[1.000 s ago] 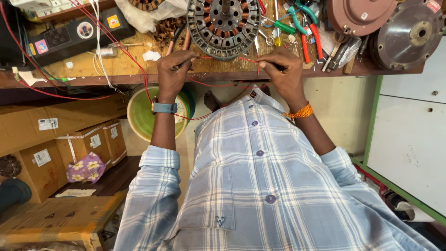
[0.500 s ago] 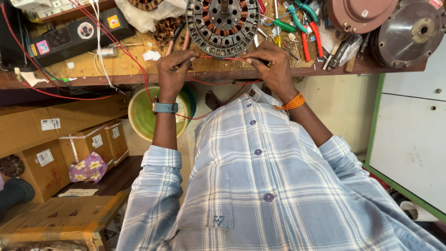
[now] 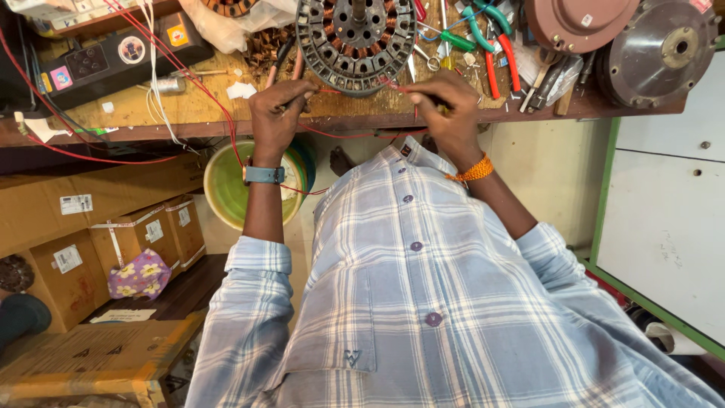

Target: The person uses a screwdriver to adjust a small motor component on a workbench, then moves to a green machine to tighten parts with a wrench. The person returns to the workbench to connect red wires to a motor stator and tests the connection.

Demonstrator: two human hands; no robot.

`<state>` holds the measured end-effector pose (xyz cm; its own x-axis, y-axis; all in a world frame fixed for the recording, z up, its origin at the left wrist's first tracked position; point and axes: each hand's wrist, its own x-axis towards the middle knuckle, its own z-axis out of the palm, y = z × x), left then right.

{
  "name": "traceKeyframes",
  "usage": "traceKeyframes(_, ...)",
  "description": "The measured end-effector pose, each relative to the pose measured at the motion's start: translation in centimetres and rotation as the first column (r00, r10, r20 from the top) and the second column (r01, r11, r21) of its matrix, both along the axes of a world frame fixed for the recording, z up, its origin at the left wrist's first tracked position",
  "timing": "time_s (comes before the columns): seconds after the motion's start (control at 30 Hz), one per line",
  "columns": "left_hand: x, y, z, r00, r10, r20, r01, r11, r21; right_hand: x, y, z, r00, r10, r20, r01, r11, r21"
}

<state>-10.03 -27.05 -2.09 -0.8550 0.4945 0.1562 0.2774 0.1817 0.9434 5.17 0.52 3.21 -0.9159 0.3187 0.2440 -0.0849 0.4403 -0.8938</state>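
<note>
Copper-wound round grey motor stator [image 3: 355,41] sits top centre on the worn wooden bench [image 3: 189,106]. Head view: our left hand [image 3: 278,113] pinches the thin red wire [image 3: 355,89] at its near rim. Our right hand [image 3: 447,106] has slid inward since a second ago and is closed on the wire's other end, drawing it taut.
</note>
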Motion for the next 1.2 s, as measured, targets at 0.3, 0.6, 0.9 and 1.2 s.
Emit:
traceKeyframes(0.3, 0.2, 0.3, 0.7, 1.0, 0.016, 0.006, -0.016, 1.0, -0.021, 0.2, 0.6, -0.6, 0.972, -0.225, 0.073, 0.237, 0.92, -0.313)
traceKeyframes(0.6, 0.4, 0.2, 1.1, 1.0, 0.018, 0.018, -0.018, 1.0, -0.003, 3.4, 2.1, -1.8, 0.966, -0.214, 0.142, 0.254, 0.875, -0.412)
traceKeyframes(0.9, 0.2, 0.2, 1.3, 1.0, 0.003, -0.003, -0.004, 1.0, -0.028, 4.2, 2.2, -0.4, 0.985, -0.084, 0.154, 0.141, 0.903, -0.405)
traceKeyframes(1.2, 0.4, 0.2, 1.4, 0.999, 0.016, -0.037, -0.018, 0.999, -0.041, 7.4, 3.0, -1.0, 0.905, -0.063, 0.421, 0.259, 0.867, -0.425)
